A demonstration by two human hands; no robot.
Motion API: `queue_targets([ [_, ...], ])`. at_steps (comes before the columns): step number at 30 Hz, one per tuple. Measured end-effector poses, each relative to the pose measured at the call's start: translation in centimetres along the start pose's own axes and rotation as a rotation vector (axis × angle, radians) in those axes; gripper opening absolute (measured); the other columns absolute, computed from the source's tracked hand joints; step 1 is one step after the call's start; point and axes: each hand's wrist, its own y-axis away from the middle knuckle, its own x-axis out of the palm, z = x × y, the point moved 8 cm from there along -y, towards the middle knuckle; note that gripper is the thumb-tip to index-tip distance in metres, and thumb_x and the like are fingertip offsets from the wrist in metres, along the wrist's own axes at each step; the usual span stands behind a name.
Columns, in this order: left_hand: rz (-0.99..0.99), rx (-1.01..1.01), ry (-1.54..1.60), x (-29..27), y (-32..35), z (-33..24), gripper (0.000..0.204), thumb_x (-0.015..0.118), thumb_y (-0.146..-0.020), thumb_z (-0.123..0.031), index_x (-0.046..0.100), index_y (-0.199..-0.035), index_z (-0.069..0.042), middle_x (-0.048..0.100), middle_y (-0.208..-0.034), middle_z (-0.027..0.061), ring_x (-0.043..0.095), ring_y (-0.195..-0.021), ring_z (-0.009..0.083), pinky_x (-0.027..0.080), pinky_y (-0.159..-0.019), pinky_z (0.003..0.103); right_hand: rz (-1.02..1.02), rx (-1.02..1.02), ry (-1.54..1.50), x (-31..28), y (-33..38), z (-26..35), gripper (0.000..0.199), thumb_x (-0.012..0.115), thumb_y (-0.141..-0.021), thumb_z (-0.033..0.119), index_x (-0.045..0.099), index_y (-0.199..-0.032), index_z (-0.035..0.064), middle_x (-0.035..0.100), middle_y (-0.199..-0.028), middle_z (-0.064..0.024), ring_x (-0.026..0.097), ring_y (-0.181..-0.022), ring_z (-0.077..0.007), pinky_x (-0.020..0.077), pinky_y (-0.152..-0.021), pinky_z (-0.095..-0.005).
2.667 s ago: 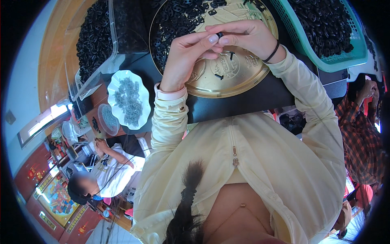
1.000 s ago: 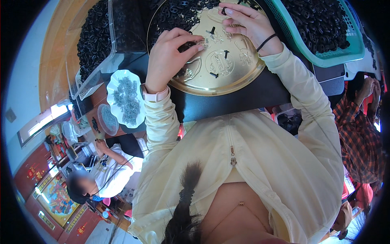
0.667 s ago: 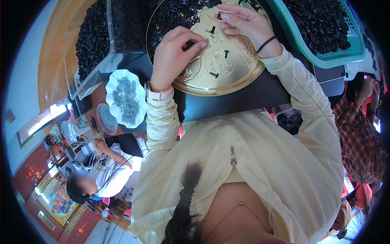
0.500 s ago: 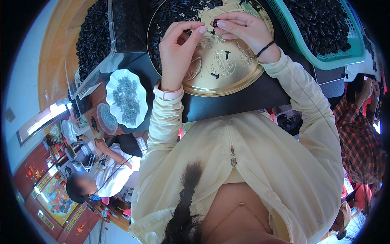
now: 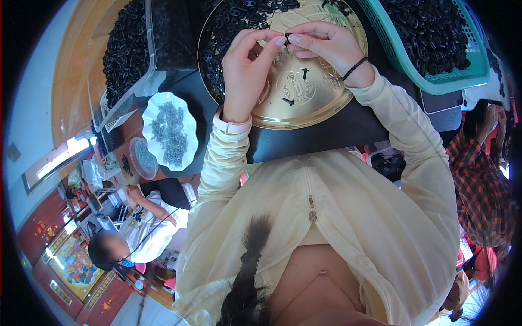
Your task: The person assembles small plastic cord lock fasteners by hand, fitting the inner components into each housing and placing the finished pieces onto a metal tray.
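Observation:
Over a round gold tray [image 5: 304, 123] with raised patterns, my two hands meet fingertip to fingertip. A small black plastic part [image 5: 287, 39] is pinched by my right hand [image 5: 333, 48]. My left hand [image 5: 247, 62] is closed too, thumb and forefinger pressed together against that part; whatever lies between them is too small to make out. Many black oval plastic pieces with holes [image 5: 239, 16] cover the tray's far left. Two small black T-shaped parts, one upright in view [image 5: 305, 73] and one lying slanted [image 5: 288, 101], rest on the tray below my hands.
Left of the tray stands a white scalloped dish [image 5: 191, 122] of small clear pieces, beside a clear tub [image 5: 143, 158]. A clear bin [image 5: 151, 32] of black pieces is at far left, a green basket [image 5: 435, 87] of them at right. Other people sit on both sides.
My left hand has shifted right, and its fingertips now touch the black part at my right fingers. My right hand has barely moved.

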Motion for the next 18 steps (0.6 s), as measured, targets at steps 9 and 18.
queue_targets([
  [9,0.053,-0.137,0.042,0.1,-0.6,0.9,0.017,0.068,-0.078,-0.013,0.066,-0.092,-0.004,0.061,-0.082,0.0039,0.053,-0.062,0.0084,0.042,-0.056,0.021,-0.073,0.006,-0.066,-0.1,0.2,-0.5,0.027,0.062,-0.085,0.016,0.059,-0.106,-0.0006,0.063,-0.096,-0.0073,0.062,-0.082,-0.0122,0.0524,-0.073,-0.0219],
  [18,-0.014,0.477,-0.769,0.3,-5.0,-0.9,0.021,0.062,-0.078,-0.020,0.068,-0.097,-0.014,0.062,-0.092,0.0032,0.054,-0.081,0.0244,0.045,-0.070,0.034,-0.270,-0.074,-0.126,-2.1,-0.1,0.9,0.026,0.057,-0.088,0.016,0.053,-0.109,0.0020,0.064,-0.097,-0.0103,0.062,-0.083,-0.0141,0.0531,-0.070,-0.0236],
])
